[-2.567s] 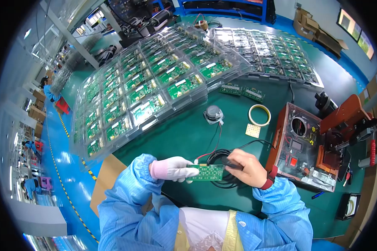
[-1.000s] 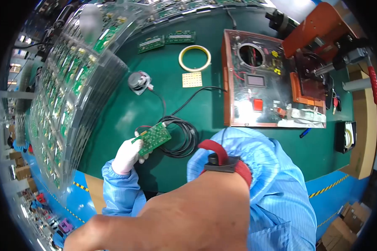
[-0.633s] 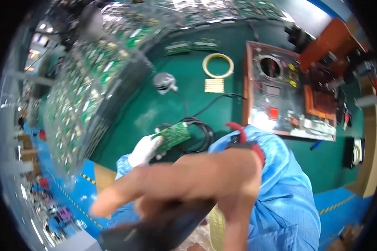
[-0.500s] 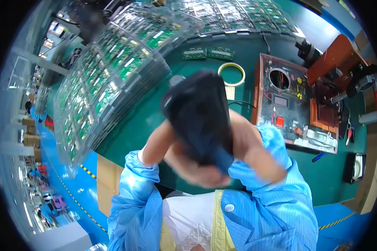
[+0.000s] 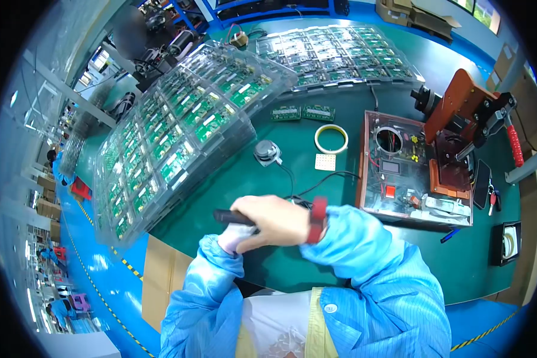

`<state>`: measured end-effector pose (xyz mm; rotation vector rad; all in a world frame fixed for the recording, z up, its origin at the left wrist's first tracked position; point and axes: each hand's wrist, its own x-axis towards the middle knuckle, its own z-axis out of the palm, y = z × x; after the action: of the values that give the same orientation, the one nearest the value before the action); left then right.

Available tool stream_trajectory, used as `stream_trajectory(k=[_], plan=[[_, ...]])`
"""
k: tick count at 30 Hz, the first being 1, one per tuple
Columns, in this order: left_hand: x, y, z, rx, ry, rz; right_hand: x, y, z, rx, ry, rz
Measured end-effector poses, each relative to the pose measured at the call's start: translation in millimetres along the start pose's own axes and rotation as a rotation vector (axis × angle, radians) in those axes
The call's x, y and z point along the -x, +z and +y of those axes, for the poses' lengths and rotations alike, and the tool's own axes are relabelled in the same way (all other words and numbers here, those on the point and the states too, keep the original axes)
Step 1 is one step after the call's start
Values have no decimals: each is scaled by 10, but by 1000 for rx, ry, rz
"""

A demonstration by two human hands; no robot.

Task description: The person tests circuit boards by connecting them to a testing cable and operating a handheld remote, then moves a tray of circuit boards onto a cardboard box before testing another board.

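Observation:
My right hand [image 5: 274, 221], with a red band on its wrist, lies across the front of me, its fingers curled over a dark, flat object [image 5: 228, 216] whose kind I cannot make out. Right behind and below it is my left hand [image 5: 235, 237]; only a pale part near the cuff shows, and its fingers are hidden. Beyond both hands, a small round metal part [image 5: 267, 152] with a cable rests on the green table [image 5: 221, 185]. A roll of tape [image 5: 331, 139] and a small sheet of pale dots [image 5: 325, 161] lie farther right.
Stacked clear trays of green circuit boards [image 5: 179, 137] rise at the left, with more trays [image 5: 340, 56] at the back. Two loose circuit boards [image 5: 302, 113] lie near them. A test fixture [image 5: 417, 167] with a red-handled lever stands right, near a blue pen [image 5: 451, 235] and keys [image 5: 493, 200].
The black object has moved from close before the camera down and left, and looks much smaller now. My hands have drawn together, the right crossing over the left. The view has tilted up slightly.

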<state>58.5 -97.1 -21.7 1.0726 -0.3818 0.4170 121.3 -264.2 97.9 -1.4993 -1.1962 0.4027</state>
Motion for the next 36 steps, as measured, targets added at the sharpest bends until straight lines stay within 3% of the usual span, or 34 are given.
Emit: stream_trajectory(k=[1, 3, 7, 17, 21, 27, 31, 36], plan=[[-49, 81, -90, 42, 44, 31, -18, 206, 120, 611, -28, 187], [9, 204, -194, 134, 128, 90, -39, 381, 240, 679, 87, 90], [-79, 352, -362, 284, 263, 205, -66, 415, 267, 752, 89, -94], [-235, -66, 38, -207, -738, -133, -102, 336, 458, 695, 51, -6], [-281, -352, 267, -412, -1112, -280, -112, 141, 472, 818, 120, 228], [-492, -162, 464, -570, -1091, -201, 55, -232, 293, 747, 127, 335], [-522, -338, 462, -288, -1137, -56, 228, -230, 305, 768, 325, 179], [-502, -445, 430, -109, -1105, -63, 337, -187, 413, 727, 307, 54]])
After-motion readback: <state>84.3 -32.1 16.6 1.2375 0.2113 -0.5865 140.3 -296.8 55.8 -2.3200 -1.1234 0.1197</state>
